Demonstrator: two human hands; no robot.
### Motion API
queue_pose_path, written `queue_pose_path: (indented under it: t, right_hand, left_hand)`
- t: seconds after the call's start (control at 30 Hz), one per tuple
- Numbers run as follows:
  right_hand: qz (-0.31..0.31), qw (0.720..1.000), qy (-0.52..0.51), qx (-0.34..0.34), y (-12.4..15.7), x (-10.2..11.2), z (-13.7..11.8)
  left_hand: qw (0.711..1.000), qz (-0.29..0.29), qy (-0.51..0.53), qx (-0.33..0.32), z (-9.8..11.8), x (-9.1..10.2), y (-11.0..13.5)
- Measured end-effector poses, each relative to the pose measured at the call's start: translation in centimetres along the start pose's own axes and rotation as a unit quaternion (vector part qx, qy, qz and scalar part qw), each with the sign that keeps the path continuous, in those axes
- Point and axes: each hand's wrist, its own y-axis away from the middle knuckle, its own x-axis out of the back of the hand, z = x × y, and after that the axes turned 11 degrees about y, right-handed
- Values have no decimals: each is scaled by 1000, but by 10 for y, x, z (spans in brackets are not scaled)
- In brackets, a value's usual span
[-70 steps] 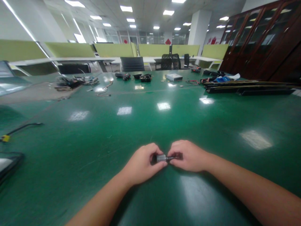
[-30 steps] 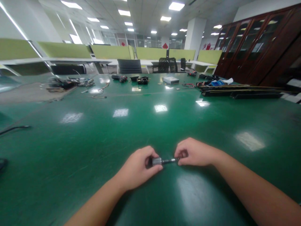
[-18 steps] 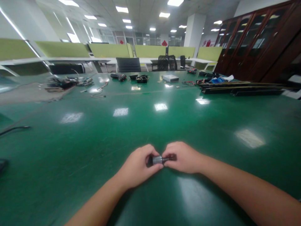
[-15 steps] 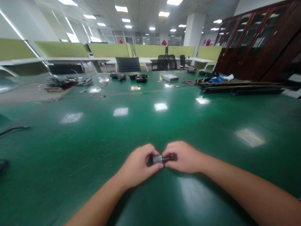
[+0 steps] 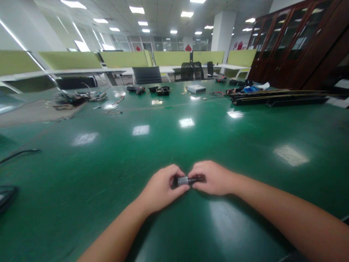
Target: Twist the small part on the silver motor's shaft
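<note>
Low in the middle of the head view, a small cylinder (image 5: pixel 183 181) with a silver-grey body and black ends lies sideways between my hands. Its exact kind cannot be made out. My left hand (image 5: pixel 163 188) is closed round the thicker left end, thumb below and fingers above. From the right, my right hand (image 5: pixel 211 178) pinches the thin dark shaft (image 5: pixel 194 180) that extends from the cylinder. The fingertips of both hands almost meet, hiding part of it. Beneath them is the green tabletop (image 5: pixel 174 145).
At the far edge are a power drill (image 5: pixel 136 90), black parts (image 5: pixel 163 91) and a white box (image 5: pixel 196 88). Long black strips (image 5: pixel 275 98) lie at the far right, electronic scraps (image 5: pixel 79 98) at the far left. A black cable (image 5: pixel 20 153) reaches in from the left edge.
The view has shifted slightly, so more of the black object at the left edge shows. Both hands keep the same hold on the cylinder.
</note>
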Motion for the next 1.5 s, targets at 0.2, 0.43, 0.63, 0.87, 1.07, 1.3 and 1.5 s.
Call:
queue_pose_path:
  t: [0.2,0.43,0.63,0.87,1.07,1.3,1.5]
  right_hand:
    - [2,1000,-2,0,0,2,-1]
    - [11,1000,3,6,1,-1,1]
    - [12,1000,-3,0,1,-1,-1]
    - [16,1000,-2,-5,1,-2,-3]
    - [17,1000,13,-2,1,-3,-2]
    - [13,1000,15,-3,2,-1,0]
    - [13,1000,13,4,3,-1,2]
  left_hand:
    - [1000,-2,-2,2,0,-1,0]
    - [1000,1,1,0,0,-2,0]
    - [1000,2,-1,-1,3,-1,1]
    - [1000,7,3,-6,3,-1,2]
    - [1000,9,-1,-13,3,-2,3]
    - [1000,9,-1,-15,2,-2,2]
    - [1000,8,4,-13,1,-2,2]
